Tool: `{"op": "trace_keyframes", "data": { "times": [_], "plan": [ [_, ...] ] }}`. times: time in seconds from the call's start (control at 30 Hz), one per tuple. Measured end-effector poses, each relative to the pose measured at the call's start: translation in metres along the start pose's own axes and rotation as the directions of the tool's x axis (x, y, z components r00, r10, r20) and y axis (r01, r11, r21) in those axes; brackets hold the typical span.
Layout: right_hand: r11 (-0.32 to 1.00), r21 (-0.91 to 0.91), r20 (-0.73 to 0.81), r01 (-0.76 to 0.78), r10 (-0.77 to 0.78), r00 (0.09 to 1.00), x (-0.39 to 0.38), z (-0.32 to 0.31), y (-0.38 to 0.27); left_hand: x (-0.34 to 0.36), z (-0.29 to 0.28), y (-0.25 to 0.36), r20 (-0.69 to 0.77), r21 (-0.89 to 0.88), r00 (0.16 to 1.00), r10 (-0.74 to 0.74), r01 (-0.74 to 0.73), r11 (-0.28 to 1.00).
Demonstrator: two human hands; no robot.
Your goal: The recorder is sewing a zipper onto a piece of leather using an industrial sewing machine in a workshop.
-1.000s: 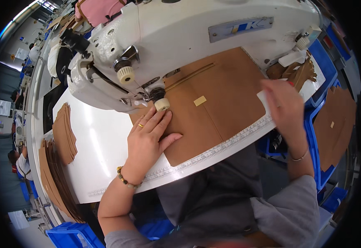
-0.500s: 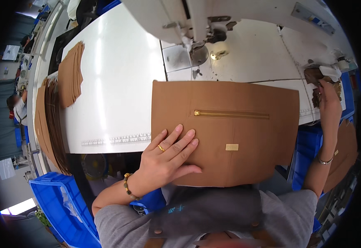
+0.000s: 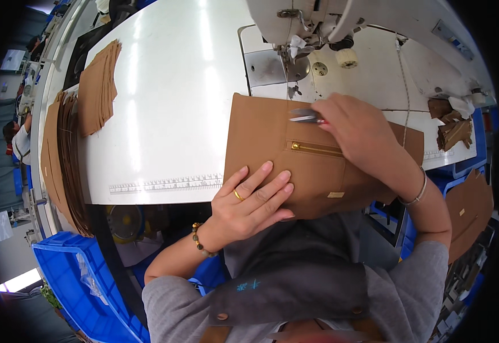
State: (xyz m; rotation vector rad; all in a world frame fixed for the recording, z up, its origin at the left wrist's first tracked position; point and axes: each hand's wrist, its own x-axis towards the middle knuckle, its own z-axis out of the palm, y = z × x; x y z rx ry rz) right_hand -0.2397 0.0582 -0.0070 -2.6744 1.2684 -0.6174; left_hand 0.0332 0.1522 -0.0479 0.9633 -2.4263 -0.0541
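Observation:
A brown leather-like panel (image 3: 255, 134) lies across the table's front edge, its near part bending down toward my lap. Set into it is a brass zipper (image 3: 321, 150), and a small tan tag (image 3: 335, 195) sits nearer me. My left hand (image 3: 246, 208) rests flat on the panel's left part, fingers stretched out. In my right hand (image 3: 358, 131) are small scissors (image 3: 303, 116) with a bit of red handle showing. Their blades point left, over the panel's far part above the zipper. Most of the handle is hidden by my fingers.
The sewing machine (image 3: 301, 28) stands beyond the panel, a metal plate under its needle area. Stacked brown pieces (image 3: 98, 91) lie at far left, more (image 3: 61, 166) along the left edge. Brown scraps (image 3: 454, 132) sit at right. A blue bin (image 3: 78, 257) is at lower left.
My right hand has come from the scraps at right to above the panel and now holds scissors. The panel has shifted slightly right, its near part now bent down; my left hand moved along.

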Motion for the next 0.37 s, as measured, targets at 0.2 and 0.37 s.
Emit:
{"op": "trace_keyframes", "data": {
  "times": [0.2, 0.37],
  "plan": [
    [0.997, 0.043, 0.001, 0.071, -0.071, 0.997, 0.014, 0.008, 0.005, -0.001, 0.001, -0.002, -0.017, 0.012, 1.000, 0.009, -0.009, 1.000],
    [0.995, -0.085, 0.002, -0.050, 0.051, 0.999, 0.015, -0.010, 0.039, 0.001, 0.001, -0.001, -0.022, 0.021, 0.999, 0.027, -0.026, 0.999]
  ]
}}
